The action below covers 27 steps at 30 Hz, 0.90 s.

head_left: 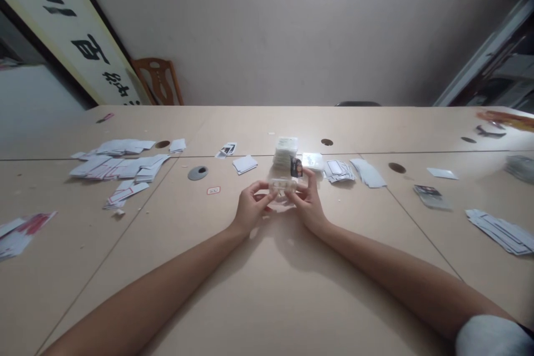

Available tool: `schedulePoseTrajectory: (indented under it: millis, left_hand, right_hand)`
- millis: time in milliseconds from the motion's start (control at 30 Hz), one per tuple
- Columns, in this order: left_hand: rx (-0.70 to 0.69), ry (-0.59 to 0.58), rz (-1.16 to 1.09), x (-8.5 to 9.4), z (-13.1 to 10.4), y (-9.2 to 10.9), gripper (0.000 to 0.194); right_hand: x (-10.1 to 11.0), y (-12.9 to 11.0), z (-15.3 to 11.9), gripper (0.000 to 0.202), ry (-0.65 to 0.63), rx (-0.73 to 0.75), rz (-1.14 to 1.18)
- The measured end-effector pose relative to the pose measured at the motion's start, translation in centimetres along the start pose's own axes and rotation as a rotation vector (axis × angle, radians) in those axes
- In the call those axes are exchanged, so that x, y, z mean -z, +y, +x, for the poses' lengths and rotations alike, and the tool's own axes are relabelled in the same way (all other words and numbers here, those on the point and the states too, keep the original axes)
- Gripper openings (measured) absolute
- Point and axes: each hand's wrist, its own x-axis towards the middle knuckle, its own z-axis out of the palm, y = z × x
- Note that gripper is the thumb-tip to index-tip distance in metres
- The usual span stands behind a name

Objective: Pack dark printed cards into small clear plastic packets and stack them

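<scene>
Near the table's middle, a small clear plastic case [283, 184] with pale contents is gripped from both sides. My left hand [253, 206] pinches its left end, thumb toward me. My right hand [309, 200] closes on its right end, and a small dark card with a picture [296, 167] stands upright at those fingers. Whether the card is held or fixed to the case, I cannot tell. Just behind rises a stack of similar clear cases [286, 150]. Another clear, whitish pack [312, 162] lies beside the stack, right of my fingers.
Piles of white paper slips [120, 167] cover the left side. White cards [245, 164], a red-bordered label [213, 191] and a grey cable-hole cover [197, 173] lie nearer. To the right are framed slips [339, 171], a picture-topped pack [431, 197] and a fanned stack [500, 232].
</scene>
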Motion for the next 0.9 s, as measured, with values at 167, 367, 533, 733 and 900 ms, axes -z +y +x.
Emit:
schedulePoseTrajectory:
  millis: [167,367,533,733,900]
  left_hand:
    - [0.010,0.060,-0.114,-0.2,-0.1,-0.1,0.035]
    - [0.072,0.022,-0.156,-0.2,-0.2,-0.1,0.049]
    - [0.056,-0.047,-0.172,-0.3,-0.4,-0.1,0.046]
    - [0.055,-0.085,-0.203,-0.4,-0.5,0.0,0.044]
    - [0.057,-0.033,-0.161,-0.4,-0.2,0.2,0.043]
  right_hand:
    - [0.8,-0.3,0.5,0.034,0.265,0.282,-0.173]
    - [1.1,-0.9,-0.1,0.019,0.265,0.363,-0.252]
    - [0.5,-1.2,-1.0,0.023,0.032,0.231,-0.234]
    - [0.1,-1.2,-0.9,0.022,-0.018,0.109,-0.188]
    - [1.0,-0.7,0.4,0.026,0.220,0.209,-0.152]
